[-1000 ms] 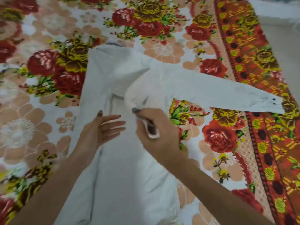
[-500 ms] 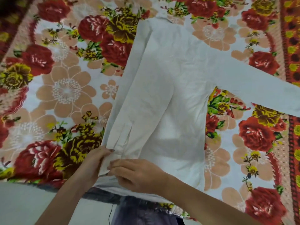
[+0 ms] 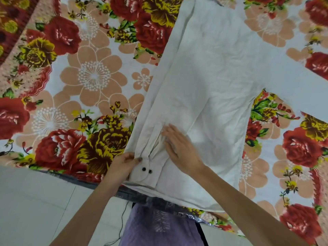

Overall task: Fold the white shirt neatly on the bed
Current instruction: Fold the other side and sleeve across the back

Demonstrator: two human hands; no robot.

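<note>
White shirt [image 3: 213, 77], creased matte cloth, lies flat on the floral-sheeted bed [image 3: 92, 77], hem at its near edge. Folded sleeve [image 3: 159, 103] runs down its left side; other sleeve [image 3: 292, 86] stretches toward the right edge. Since 0.5 s ago, the right-hand grip [image 3: 181, 150] has left the hem and is now fully open, fingers straight, pressing the body. Left-hand grip [image 3: 122, 166] pinches the cuff [image 3: 140, 174]; two dark buttons [image 3: 147, 169] are now exposed.

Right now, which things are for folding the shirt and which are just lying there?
For the job: white shirt; its buttoned cuff, pinched by the left hand; right hand, flat on the shirt; flowered bed underneath.
Just there: thin black cable on the floor; purple fabric below the bed's edge.
</note>
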